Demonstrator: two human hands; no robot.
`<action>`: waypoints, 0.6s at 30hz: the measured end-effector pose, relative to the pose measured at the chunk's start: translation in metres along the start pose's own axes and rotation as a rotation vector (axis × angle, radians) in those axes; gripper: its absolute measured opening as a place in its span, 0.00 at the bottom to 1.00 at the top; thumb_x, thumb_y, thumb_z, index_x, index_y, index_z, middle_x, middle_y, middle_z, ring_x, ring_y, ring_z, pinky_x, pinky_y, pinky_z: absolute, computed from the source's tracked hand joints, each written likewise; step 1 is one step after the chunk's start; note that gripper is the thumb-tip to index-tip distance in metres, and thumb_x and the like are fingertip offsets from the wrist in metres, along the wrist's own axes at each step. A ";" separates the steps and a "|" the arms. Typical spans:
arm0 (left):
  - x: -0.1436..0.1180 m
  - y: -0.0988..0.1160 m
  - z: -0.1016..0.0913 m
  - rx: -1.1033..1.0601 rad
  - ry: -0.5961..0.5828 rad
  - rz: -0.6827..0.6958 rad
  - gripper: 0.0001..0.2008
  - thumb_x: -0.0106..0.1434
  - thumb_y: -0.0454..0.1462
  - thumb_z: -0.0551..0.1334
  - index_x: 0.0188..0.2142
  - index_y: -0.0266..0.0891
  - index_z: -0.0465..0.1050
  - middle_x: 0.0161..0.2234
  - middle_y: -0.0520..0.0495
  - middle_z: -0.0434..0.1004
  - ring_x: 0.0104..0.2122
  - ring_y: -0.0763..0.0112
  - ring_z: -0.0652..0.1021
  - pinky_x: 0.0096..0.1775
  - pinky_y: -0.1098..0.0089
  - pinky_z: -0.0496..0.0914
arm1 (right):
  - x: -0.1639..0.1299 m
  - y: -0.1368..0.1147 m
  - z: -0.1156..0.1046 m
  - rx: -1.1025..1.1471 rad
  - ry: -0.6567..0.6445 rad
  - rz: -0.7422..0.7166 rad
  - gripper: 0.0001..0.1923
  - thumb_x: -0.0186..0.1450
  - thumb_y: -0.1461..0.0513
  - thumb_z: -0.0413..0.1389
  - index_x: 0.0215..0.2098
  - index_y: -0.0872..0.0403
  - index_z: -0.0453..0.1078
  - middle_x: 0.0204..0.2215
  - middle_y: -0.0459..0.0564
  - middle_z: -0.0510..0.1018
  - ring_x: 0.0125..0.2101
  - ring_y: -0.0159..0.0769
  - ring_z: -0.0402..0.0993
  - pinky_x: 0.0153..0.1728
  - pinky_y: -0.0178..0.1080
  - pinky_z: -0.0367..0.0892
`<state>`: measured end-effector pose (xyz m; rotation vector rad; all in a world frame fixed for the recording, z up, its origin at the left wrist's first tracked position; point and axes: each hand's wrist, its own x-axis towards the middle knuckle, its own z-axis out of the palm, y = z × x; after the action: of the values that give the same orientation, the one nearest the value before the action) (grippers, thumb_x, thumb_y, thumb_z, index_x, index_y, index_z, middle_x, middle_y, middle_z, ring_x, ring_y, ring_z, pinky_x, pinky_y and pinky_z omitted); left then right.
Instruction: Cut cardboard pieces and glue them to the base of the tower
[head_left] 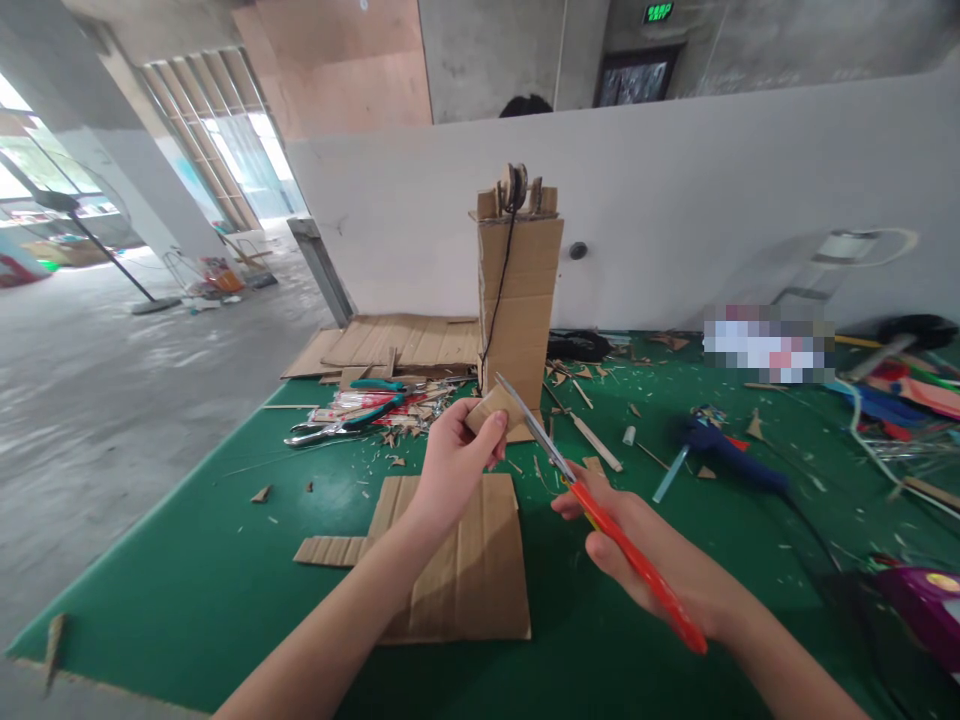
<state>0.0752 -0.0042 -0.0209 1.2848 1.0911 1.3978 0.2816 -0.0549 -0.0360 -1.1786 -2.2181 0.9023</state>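
I have the small cardboard piece [486,406] at the middle of my head view, tilted and raised over the bench, in front of the foot of the cardboard tower [519,310]. My left hand [456,450] pinches it, thumb flat on the near face, fingers behind. I judge it very light and fairly stiff, with a dry, papery grip that shouldn't slip; too hard a squeeze would crush its corrugations or crease it. The best hold, to my mind, is where the thumb sits, toward the left end, leaving the right edge free. Along that edge lie the blades of the scissors [609,528]; whether they touch it or stand slightly parted, I can't tell. My right hand [639,515] grasps these around the red handles; they look like the heavier item, smooth and rigid, to be held by the handles alone. Below my left wrist, a larger cardboard sheet [480,570] lies flat on the green table [225,590], a narrow cardboard strip [330,551] at its left side. Farther out, pliers [382,408] rest among scraps on the left, and what looks like a blue glue gun [731,460], blurred, lies on the right.
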 end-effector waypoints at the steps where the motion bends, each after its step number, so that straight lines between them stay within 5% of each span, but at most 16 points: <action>1: 0.000 0.000 0.000 0.001 -0.001 0.001 0.12 0.58 0.43 0.62 0.28 0.38 0.64 0.17 0.56 0.66 0.17 0.81 0.64 0.20 0.78 0.57 | 0.001 0.000 0.001 -0.008 0.004 0.003 0.30 0.67 0.47 0.43 0.63 0.50 0.52 0.42 0.56 0.74 0.40 0.43 0.73 0.40 0.47 0.70; 7: 0.000 0.002 -0.002 0.000 -0.013 0.006 0.12 0.58 0.43 0.62 0.27 0.38 0.63 0.17 0.57 0.65 0.17 0.81 0.63 0.20 0.78 0.56 | 0.008 -0.003 0.004 -0.114 0.021 0.019 0.25 0.66 0.47 0.44 0.56 0.52 0.59 0.29 0.49 0.73 0.27 0.38 0.71 0.29 0.40 0.68; 18: -0.003 0.006 -0.002 0.030 -0.010 0.020 0.13 0.59 0.42 0.62 0.25 0.38 0.62 0.16 0.57 0.63 0.17 0.81 0.62 0.21 0.78 0.55 | 0.009 -0.002 0.011 -0.267 0.033 0.102 0.23 0.68 0.50 0.42 0.55 0.54 0.56 0.24 0.48 0.72 0.21 0.38 0.70 0.25 0.37 0.64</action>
<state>0.0728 -0.0083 -0.0157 1.3260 1.0984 1.3935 0.2690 -0.0519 -0.0408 -1.4264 -2.3220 0.6324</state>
